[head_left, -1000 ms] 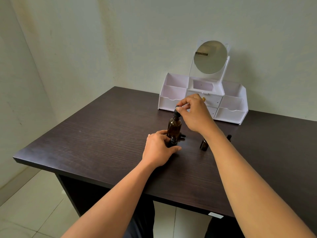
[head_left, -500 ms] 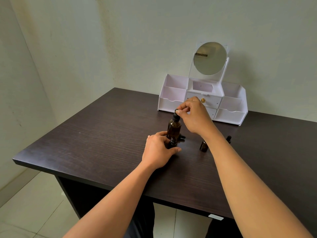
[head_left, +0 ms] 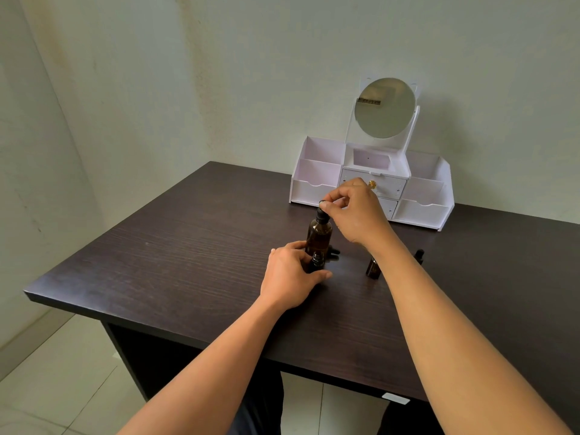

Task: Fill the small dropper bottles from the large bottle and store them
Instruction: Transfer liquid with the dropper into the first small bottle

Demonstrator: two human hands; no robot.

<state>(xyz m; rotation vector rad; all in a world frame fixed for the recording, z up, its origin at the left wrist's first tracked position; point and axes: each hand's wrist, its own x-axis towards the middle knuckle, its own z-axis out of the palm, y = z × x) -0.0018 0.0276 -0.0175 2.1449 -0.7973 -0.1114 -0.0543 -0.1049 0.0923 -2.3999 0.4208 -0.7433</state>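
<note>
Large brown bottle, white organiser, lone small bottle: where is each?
Large brown bottle (head_left: 319, 237), head view, amber body.
White organiser (head_left: 420, 212), head view, right front wall.
Lone small bottle (head_left: 373, 269), head view, its body.

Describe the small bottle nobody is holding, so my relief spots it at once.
From the white mirror organizer at the back of the dark desk, come forward to the tall amber bottle. Right of it, beside the right forearm, stands a short amber bottle. Unlike the small bottle in the left hand, no hand touches it.
</note>
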